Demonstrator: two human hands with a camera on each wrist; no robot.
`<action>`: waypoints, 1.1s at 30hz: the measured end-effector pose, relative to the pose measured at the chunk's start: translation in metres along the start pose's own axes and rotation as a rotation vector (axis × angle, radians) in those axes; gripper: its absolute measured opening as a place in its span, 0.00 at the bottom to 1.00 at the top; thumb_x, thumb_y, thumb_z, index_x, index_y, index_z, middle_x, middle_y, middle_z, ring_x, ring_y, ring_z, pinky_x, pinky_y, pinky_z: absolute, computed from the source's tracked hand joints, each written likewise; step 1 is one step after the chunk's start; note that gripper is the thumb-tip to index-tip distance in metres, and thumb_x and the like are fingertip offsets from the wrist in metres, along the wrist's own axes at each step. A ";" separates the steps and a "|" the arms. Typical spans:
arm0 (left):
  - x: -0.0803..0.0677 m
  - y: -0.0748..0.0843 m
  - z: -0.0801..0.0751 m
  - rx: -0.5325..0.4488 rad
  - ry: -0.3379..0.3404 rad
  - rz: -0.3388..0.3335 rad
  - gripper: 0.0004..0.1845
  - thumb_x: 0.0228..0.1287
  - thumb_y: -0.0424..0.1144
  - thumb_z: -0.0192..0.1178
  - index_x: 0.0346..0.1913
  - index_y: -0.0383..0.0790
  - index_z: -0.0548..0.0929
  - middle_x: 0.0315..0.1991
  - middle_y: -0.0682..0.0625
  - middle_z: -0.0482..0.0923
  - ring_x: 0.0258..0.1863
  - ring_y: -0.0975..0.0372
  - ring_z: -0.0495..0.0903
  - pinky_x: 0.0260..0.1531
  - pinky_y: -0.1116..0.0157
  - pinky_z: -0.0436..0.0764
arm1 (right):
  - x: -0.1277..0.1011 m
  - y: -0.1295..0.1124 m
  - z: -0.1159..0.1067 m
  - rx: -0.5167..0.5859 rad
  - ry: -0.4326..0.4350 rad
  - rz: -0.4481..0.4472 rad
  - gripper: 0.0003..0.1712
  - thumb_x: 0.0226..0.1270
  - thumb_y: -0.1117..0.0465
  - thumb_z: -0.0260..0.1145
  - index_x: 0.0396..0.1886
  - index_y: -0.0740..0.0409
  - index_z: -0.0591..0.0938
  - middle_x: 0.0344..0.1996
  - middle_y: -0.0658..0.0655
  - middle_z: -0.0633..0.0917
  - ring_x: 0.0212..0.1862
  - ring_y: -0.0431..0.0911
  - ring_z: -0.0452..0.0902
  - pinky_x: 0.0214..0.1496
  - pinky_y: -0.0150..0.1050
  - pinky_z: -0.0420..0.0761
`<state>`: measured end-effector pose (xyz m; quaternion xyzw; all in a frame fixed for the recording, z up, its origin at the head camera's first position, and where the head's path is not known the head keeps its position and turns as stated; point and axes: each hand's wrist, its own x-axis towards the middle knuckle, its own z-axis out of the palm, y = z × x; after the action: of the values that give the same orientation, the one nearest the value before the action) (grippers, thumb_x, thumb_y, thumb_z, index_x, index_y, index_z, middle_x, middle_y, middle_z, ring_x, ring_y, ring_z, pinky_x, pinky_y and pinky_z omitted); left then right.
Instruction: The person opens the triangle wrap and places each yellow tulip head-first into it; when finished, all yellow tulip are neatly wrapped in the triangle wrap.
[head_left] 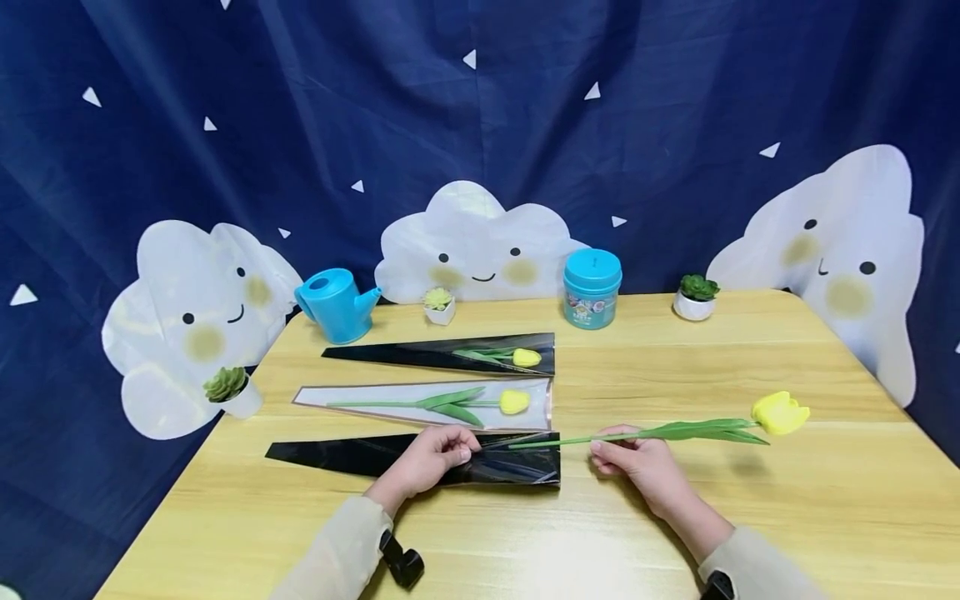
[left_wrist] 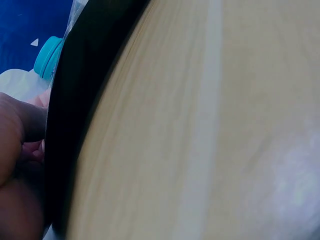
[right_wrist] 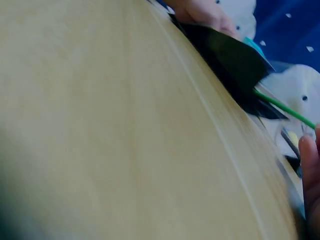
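Observation:
A yellow artificial tulip [head_left: 780,412] on a long green stem [head_left: 570,440] is held level above the wooden table [head_left: 750,517]. My right hand [head_left: 633,458] pinches the stem near its middle. The stem's end enters the wide mouth of a black cone-shaped flower sleeve [head_left: 360,454] lying on the table. My left hand [head_left: 435,457] grips that sleeve's upper edge near the mouth. In the left wrist view the black sleeve [left_wrist: 75,100] runs beside my fingers [left_wrist: 20,135]. The right wrist view shows the sleeve's mouth [right_wrist: 235,55] with the green stem [right_wrist: 282,107] going in.
Behind lie a white sleeve [head_left: 352,398] and another black sleeve [head_left: 420,354], each with a yellow tulip inside. A blue watering can [head_left: 333,304], a teal jar [head_left: 592,287] and small potted succulents [head_left: 696,297] line the back edge. Cloud cutouts hang on the blue backdrop.

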<state>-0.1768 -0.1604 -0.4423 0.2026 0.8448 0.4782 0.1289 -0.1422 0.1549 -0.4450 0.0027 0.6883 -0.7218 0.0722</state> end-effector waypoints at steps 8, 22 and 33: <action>-0.001 -0.001 0.001 0.004 0.005 0.000 0.06 0.64 0.28 0.54 0.39 0.36 0.81 0.31 0.50 0.75 0.27 0.67 0.69 0.33 0.71 0.72 | -0.005 -0.001 0.019 -0.047 -0.137 0.039 0.18 0.60 0.68 0.63 0.42 0.83 0.75 0.25 0.55 0.84 0.27 0.37 0.79 0.32 0.30 0.80; -0.001 -0.004 0.001 0.024 0.001 0.017 0.06 0.65 0.29 0.54 0.39 0.37 0.81 0.34 0.49 0.77 0.28 0.66 0.70 0.35 0.69 0.71 | -0.008 -0.005 0.012 -0.106 -0.208 -0.025 0.17 0.60 0.68 0.63 0.41 0.81 0.76 0.27 0.61 0.83 0.27 0.38 0.79 0.32 0.31 0.80; -0.001 -0.005 0.001 0.033 -0.002 0.005 0.06 0.65 0.30 0.54 0.39 0.38 0.81 0.32 0.50 0.76 0.27 0.66 0.69 0.34 0.69 0.71 | 0.002 -0.024 -0.025 -0.441 -0.351 -0.332 0.15 0.62 0.62 0.64 0.45 0.69 0.80 0.38 0.65 0.83 0.36 0.34 0.78 0.38 0.32 0.78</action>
<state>-0.1771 -0.1624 -0.4466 0.2070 0.8520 0.4644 0.1251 -0.1494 0.1810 -0.4230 -0.2498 0.7961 -0.5468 0.0700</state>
